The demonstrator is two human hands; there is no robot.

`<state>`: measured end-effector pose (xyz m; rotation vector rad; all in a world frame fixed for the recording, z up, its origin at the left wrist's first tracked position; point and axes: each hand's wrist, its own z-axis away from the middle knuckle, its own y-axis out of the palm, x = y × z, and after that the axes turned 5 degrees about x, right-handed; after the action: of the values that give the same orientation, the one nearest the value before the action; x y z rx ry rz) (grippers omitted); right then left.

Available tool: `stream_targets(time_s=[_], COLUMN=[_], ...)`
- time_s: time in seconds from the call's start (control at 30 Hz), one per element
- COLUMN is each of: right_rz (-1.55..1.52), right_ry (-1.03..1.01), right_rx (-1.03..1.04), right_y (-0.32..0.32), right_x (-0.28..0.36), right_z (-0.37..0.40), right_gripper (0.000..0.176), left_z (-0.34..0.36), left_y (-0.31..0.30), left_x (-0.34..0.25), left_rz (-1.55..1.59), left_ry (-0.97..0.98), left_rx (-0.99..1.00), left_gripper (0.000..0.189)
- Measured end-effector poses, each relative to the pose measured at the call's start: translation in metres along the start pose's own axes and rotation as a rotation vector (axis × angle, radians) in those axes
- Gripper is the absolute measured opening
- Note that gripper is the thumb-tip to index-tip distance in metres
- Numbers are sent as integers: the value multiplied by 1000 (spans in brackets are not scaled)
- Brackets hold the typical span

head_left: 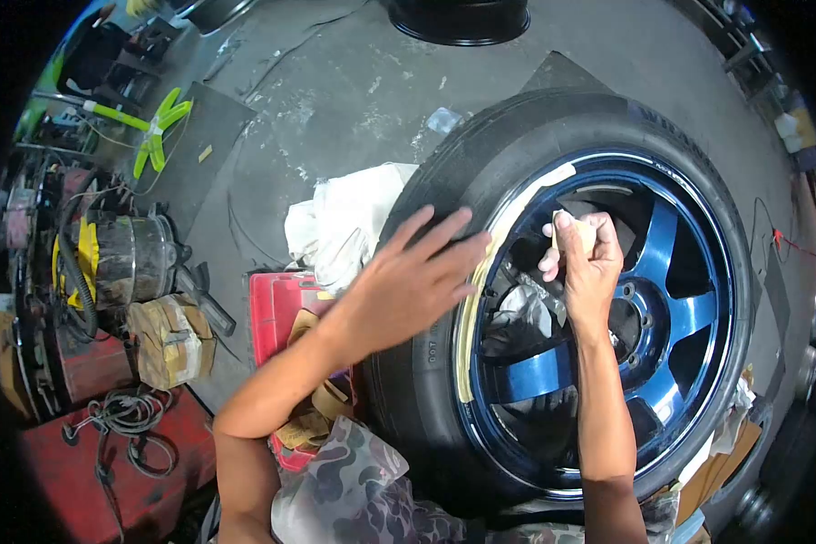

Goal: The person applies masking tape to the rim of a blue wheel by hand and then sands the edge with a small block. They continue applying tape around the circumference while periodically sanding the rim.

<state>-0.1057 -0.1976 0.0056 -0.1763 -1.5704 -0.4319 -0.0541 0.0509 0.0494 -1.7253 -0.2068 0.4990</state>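
A tyre [408, 381] with a blue spoked wheel [528, 375] lies in front of me. Pale masking tape [471, 317] runs along the left part of the wheel's rim. My left hand [417, 281] has its fingers spread over the tyre's left sidewall, the fingertips near the taped rim; it holds nothing. Above the wheel's opening, my right hand [587, 258] is closed round a small pale yellowish piece, perhaps a tape roll. Behind the spokes, crumpled whitish material [524, 313] shows in the opening.
A red tray [267, 313] and white cloth [358, 213] lie left of the tyre. Further left are a taped cardboard box [170, 343], a metal canister [131, 261], a coiled cable [129, 412] and a green stand [159, 127]. A black wheel [461, 25] stands at the top.
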Motion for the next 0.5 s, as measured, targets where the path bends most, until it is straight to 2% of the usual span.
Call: stream_targets(time_s=[0.3,0.4,0.5], right_rz=[-54,-27,-45], right_ry=[-58,-43,-43], right_rx=[-5,10,22], right_y=[0,3,2], right_x=[-5,-4,-4], right_z=[0,2,1], right_gripper=[17,24,22], left_z=[-70,-61,-36], left_y=[14,11,0], left_x=[48,44,27], left_rz=[-193,-214,-131], left_ry=[181,175,133], left_rx=[-110,-65,12], left_gripper=[37,38,42])
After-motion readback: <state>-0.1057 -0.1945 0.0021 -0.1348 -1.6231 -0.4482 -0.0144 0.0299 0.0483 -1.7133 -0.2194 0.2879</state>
